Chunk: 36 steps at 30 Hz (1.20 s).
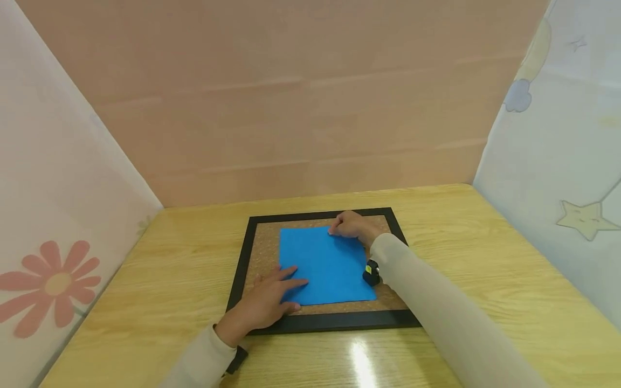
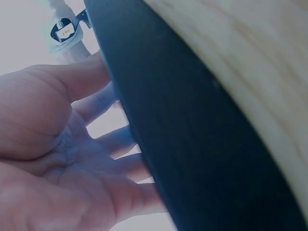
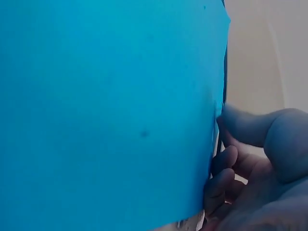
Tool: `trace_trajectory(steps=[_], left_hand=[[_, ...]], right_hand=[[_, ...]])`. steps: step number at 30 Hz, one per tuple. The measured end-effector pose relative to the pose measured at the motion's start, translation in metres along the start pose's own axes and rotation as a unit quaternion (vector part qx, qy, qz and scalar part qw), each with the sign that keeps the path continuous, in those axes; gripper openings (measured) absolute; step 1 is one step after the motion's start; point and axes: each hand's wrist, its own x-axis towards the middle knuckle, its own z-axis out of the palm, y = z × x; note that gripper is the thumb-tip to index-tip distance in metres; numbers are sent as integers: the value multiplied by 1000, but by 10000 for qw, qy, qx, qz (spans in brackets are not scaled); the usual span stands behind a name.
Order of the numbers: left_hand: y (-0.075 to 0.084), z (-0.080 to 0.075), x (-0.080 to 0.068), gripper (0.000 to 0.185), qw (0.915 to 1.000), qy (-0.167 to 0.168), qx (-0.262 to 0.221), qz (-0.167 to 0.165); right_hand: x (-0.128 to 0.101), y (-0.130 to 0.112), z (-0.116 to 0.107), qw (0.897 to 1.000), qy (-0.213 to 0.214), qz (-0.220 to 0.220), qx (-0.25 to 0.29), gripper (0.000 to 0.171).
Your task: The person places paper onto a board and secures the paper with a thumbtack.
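A bright blue sheet [image 1: 325,264] lies over a cork board [image 1: 264,245] with a black frame [image 1: 335,321]. My left hand [image 1: 267,297] rests with spread fingers on the sheet's lower left edge. Its palm shows beside the frame in the left wrist view. At the sheet's top edge, my right hand [image 1: 350,225] has its fingers curled, with thumb and index finger pinching at the border. The right wrist view shows those fingertips meeting right at the sheet's edge; whether something small sits between them too, I cannot tell.
The board lies on a light wood-grain table [image 1: 194,258]. Behind it rises a plain tan backdrop [image 1: 301,108]. Pale patterned panels flank the table, one with a pink flower [image 1: 57,284], the other with a star [image 1: 584,220]. Each wrist wears a small black camera.
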Motion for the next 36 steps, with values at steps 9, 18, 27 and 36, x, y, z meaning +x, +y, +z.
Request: trace_trajectory(steps=[9, 18, 27, 36], left_hand=[[6, 2, 0, 52, 9999, -92, 45, -7], [6, 0, -5, 52, 9999, -103, 69, -45], [9, 1, 1, 51, 9999, -93, 130, 26], [9, 5, 3, 52, 9999, -98, 91, 55]], right_hand=[[-3, 9, -3, 9999, -16, 29, -136, 16], [-7, 6, -3, 9995, -74, -185, -257, 16], [-6, 13, -8, 9990, -49, -284, -340, 16], [-5, 17, -3, 9997, 44, -119, -216, 13]])
